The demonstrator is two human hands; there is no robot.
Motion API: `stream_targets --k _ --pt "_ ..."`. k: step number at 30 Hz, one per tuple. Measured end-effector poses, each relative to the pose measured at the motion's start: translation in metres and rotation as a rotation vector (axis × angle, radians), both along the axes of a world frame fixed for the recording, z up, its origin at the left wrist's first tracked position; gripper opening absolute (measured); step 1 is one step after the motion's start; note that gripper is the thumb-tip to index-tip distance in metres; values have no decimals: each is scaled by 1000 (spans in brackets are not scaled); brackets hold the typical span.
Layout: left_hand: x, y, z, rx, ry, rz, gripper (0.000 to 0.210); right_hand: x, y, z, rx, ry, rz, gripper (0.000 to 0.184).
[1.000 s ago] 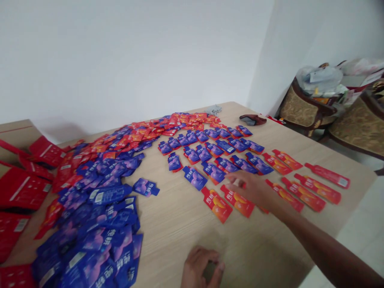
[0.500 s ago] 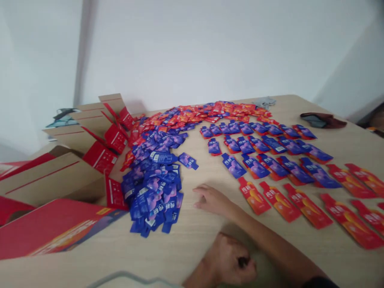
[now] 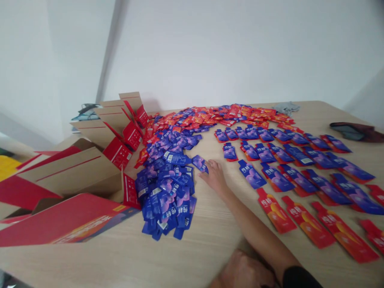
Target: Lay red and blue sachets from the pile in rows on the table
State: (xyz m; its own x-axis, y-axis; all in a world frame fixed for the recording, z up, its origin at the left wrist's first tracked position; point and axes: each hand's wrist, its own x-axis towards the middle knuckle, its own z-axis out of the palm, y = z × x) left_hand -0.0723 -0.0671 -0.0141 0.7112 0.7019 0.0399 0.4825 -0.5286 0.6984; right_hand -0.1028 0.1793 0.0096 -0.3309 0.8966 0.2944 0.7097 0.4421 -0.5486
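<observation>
My right hand (image 3: 213, 176) reaches in from the lower right, its thumb and fingers closed on the neck end of a single blue pouch (image 3: 198, 163). That pouch lies beside a heap of loose blue pouches (image 3: 168, 196). At the bottom edge my left hand (image 3: 247, 272) rests below my right forearm, blurred and partly cut off. Its fingers look curled, and nothing shows in them. To the right, blue pouches (image 3: 252, 175) lie in rows, many on top of red ones. A nearer row has red pouches (image 3: 276, 211) face up.
Open red cartons (image 3: 90, 216) stand along the left side with flaps up. A mixed heap of red and blue pouches (image 3: 198, 116) curves across the back of the table (image 3: 120, 260). A grey cloth (image 3: 286, 107) and a dark folded item (image 3: 355, 131) lie at the far right.
My right hand has moved forward from the bare tabletop onto the single blue pouch. My left hand sits lower in the picture. The whole view has shifted, with things appearing farther right.
</observation>
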Motion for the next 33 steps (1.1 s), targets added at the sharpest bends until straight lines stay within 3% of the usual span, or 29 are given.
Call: stream_targets --k 6,12,18,22,27,30,33 --pt "14 3 -20 -45 40 52 25 2 29 4 -206 -95 18 58" --pt "15 6 -21 -20 8 15 26 4 46 11 -327 18 15 65" --pt "14 13 -28 2 49 -28 26 14 40 21 -390 221 63 40" --pt "15 12 -39 30 98 -20 25 34 29 49 -322 341 45 29" --pt "8 18 -32 47 1 -41 44 99 5 108 -308 725 175 27" --pt "4 24 -8 -40 -63 -33 53 163 -18 136 -400 928 197 35" --pt "-2 26 21 -160 -90 -51 45 239 -45 149 -410 1047 71 37"
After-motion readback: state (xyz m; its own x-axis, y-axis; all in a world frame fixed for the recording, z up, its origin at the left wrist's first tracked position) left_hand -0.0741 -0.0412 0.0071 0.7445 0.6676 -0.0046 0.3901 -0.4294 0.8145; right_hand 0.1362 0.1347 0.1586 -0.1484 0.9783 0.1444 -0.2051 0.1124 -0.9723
